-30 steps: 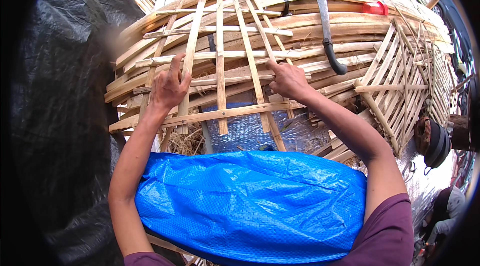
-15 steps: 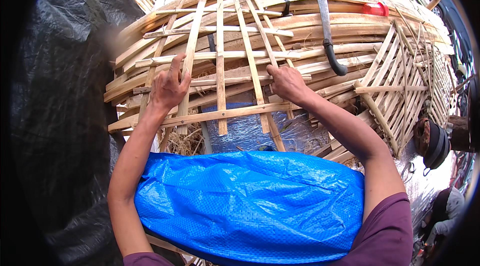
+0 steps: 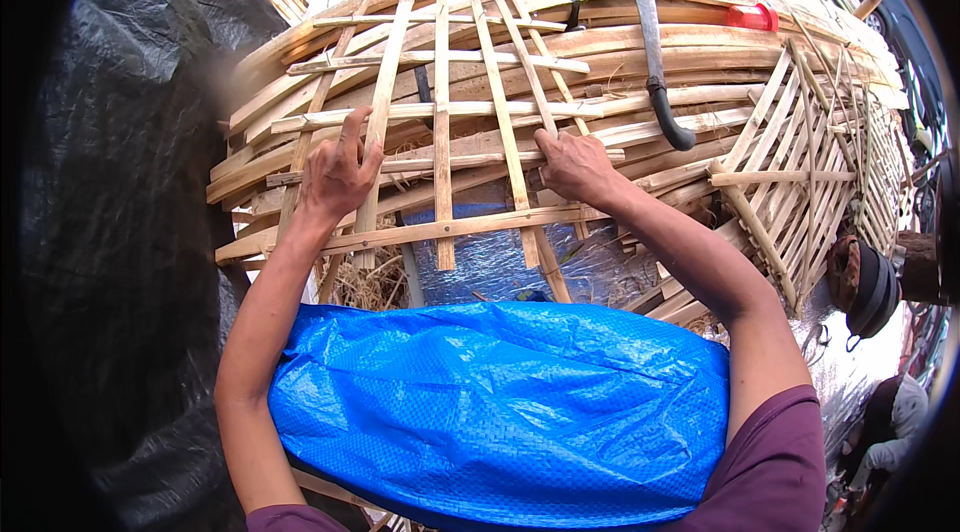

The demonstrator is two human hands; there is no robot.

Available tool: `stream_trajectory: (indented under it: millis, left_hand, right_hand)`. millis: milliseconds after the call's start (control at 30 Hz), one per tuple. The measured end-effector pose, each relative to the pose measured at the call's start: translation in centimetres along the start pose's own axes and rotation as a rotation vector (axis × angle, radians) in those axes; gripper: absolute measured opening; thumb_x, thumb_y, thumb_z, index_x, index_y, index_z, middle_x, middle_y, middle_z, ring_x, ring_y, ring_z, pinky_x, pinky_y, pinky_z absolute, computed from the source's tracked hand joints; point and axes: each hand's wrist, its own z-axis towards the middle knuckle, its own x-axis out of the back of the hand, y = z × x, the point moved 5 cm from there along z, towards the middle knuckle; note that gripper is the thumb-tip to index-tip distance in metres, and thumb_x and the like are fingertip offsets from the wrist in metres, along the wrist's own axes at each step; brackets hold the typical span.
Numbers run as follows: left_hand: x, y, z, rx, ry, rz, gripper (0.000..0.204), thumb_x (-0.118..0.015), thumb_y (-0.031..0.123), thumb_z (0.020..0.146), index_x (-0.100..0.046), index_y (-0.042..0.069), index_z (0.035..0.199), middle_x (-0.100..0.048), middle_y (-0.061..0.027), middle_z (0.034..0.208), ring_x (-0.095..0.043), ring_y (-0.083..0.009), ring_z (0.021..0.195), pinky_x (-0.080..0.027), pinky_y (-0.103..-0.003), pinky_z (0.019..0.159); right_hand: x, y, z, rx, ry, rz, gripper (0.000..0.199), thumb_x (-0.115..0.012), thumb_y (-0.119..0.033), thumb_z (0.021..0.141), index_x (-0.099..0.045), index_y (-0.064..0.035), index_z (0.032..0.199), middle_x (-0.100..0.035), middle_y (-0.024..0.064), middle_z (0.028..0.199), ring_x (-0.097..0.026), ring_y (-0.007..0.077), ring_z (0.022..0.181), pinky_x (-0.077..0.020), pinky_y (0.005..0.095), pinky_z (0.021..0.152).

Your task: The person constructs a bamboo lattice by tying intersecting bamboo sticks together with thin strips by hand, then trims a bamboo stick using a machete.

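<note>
In front of me lies a lattice of pale split-bamboo slats (image 3: 442, 142), with long slats crossed over thinner horizontal strips. My left hand (image 3: 340, 177) is on its left part, fingers curled round a slat and the index finger stretched up along it. On the right part, my right hand (image 3: 578, 168) is closed over the lower end of a slanting slat; the fingertips are partly hidden. A nailed crossbar (image 3: 470, 226) runs beneath both hands. Over my lap is spread a blue woven plastic sheet (image 3: 500, 402).
Behind the lattice lie stacked long bamboo strips (image 3: 620, 57). A machete (image 3: 650, 32) with a dark curved handle rests on them, near a red plastic cup-like object (image 3: 752, 18). More bamboo lattices (image 3: 790, 182) lean at right. A black tarp (image 3: 130, 232) hangs at left.
</note>
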Motion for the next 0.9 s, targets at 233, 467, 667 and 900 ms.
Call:
stream_trajectory:
  millis: [233, 467, 667, 900]
  left_hand:
    - [0.2, 0.0, 0.3, 0.01, -0.011, 0.031, 0.044, -0.057, 0.026, 0.091, -0.044, 0.013, 0.131, -0.058, -0.0157, 0.054, -0.062, -0.0406, 0.054, -0.049, -0.051, 0.053]
    - [0.1, 0.1, 0.1, 0.025, -0.02, 0.006, 0.047, -0.058, 0.021, 0.091, -0.042, 0.015, 0.135, -0.059, -0.0143, 0.057, -0.061, -0.0378, 0.053, -0.045, -0.048, 0.053]
    - [-0.1, 0.3, 0.1, 0.017, -0.025, -0.001, 0.045, -0.058, 0.024, 0.091, -0.043, 0.014, 0.132, -0.058, -0.0152, 0.054, -0.063, -0.0404, 0.055, -0.051, -0.051, 0.055]
    - [-0.3, -0.1, 0.2, 0.01, -0.016, 0.01, 0.046, -0.058, 0.024, 0.09, -0.043, 0.014, 0.132, -0.058, -0.015, 0.054, -0.063, -0.041, 0.054, -0.051, -0.051, 0.054]
  right_hand:
    - [0.7, -0.7, -0.4, 0.002, 0.077, 0.037, 0.021, -0.058, -0.02, 0.081, -0.056, -0.0056, 0.095, -0.065, 0.0193, 0.074, -0.065, 0.0378, 0.071, -0.0505, 0.0483, 0.065]
    - [-0.1, -0.3, 0.1, 0.009, 0.046, 0.053, 0.017, -0.055, -0.014, 0.081, -0.055, 0.0004, 0.09, -0.062, 0.0219, 0.066, -0.065, 0.0376, 0.067, -0.0508, 0.0489, 0.062]
    - [-0.6, 0.2, 0.0, 0.019, 0.1, 0.034, 0.022, -0.054, -0.013, 0.083, -0.051, 0.0021, 0.098, -0.062, 0.0279, 0.083, -0.065, 0.0404, 0.074, -0.05, 0.0499, 0.066]
    - [-0.4, 0.3, -0.4, -0.027, 0.119, 0.099, 0.028, -0.06, -0.018, 0.083, -0.054, -0.0031, 0.106, -0.063, 0.0237, 0.088, -0.063, 0.04, 0.083, -0.0487, 0.0501, 0.073]
